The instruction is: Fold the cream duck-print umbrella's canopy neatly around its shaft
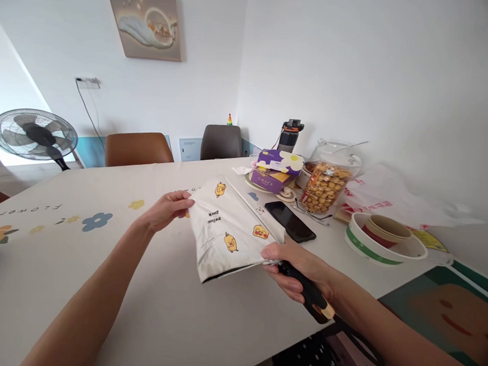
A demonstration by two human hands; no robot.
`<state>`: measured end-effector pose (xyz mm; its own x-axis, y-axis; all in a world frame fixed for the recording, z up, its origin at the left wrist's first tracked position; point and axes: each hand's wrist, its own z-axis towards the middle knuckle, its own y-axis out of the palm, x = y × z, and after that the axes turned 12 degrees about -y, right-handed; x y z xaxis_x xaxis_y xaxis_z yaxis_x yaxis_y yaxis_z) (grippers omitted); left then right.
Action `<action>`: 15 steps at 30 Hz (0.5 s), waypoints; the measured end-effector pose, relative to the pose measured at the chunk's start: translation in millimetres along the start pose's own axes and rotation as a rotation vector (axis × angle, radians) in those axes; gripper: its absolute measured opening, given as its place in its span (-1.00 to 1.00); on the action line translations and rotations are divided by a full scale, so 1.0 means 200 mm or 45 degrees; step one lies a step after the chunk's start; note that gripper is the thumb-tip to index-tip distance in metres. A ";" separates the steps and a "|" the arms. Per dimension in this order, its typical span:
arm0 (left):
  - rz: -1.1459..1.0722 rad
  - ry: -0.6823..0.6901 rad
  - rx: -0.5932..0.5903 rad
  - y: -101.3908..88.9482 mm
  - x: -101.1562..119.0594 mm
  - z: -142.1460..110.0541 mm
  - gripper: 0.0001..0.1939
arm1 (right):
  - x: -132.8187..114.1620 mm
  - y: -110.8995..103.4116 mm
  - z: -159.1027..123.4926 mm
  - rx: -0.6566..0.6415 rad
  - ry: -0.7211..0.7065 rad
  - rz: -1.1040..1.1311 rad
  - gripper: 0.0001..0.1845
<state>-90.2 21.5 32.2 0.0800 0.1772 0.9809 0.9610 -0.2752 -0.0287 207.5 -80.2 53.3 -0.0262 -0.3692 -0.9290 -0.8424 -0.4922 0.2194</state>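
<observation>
A white umbrella (230,230) printed with yellow ducks is held up over the table, its canopy flattened and folded. Its dark underside shows along the lower edge. My left hand (169,208) pinches the left edge of the fabric between thumb and fingers. The black umbrella handle (306,292), with a tan end and a dark strap, lies in my right hand (295,267). My right thumb presses on the fabric's near right corner. A black phone (290,221) lies on the table just behind the right hand.
Along the table's (151,308) right side stand a purple box (270,179), a black bottle (289,136), a snack jar (328,183), nested paper bowls (367,246) and a plastic bag (395,199). Chairs (139,147) and a fan (34,134) are beyond the table.
</observation>
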 end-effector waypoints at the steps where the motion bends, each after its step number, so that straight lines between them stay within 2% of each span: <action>1: -0.060 -0.022 -0.068 -0.03 -0.01 0.00 -0.77 | 0.00 0.00 -0.01 0.004 0.001 -0.004 -0.74; 5: -0.037 -0.166 -0.315 -0.05 -0.03 -0.02 -0.79 | 0.00 0.02 -0.02 0.024 -0.019 0.000 -0.75; 7: 0.062 -0.190 -0.352 -0.02 -0.02 -0.02 -0.79 | 0.00 0.04 -0.01 0.048 -0.051 -0.015 -0.76; 8: 0.125 -0.186 -0.313 0.00 -0.01 -0.02 -0.79 | 0.01 0.05 0.00 0.065 -0.067 -0.033 -0.77; 9: 0.186 -0.176 -0.206 0.03 0.00 -0.01 -0.78 | 0.01 0.05 0.01 0.077 -0.077 -0.058 -0.78; 10: 0.233 -0.164 -0.032 0.06 0.02 -0.01 -0.78 | 0.01 0.06 0.02 0.091 -0.088 -0.086 -0.78; 13: 0.174 -0.026 0.669 0.21 0.06 -0.03 -0.82 | 0.01 0.08 0.06 0.174 -0.154 -0.169 -0.78; 14: 0.089 0.106 0.778 0.27 0.06 -0.05 -0.84 | 0.00 0.08 0.07 0.217 -0.182 -0.199 -0.77; 15: 0.042 0.237 0.808 0.35 0.06 -0.07 -0.84 | 0.00 0.09 0.09 0.266 -0.208 -0.228 -0.77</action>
<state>-26.4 -8.7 45.5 0.1193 -0.0039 0.9928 0.9329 0.3428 -0.1108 182.4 -75.8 52.6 0.0608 -0.1514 -0.9866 -0.9331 -0.3595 -0.0023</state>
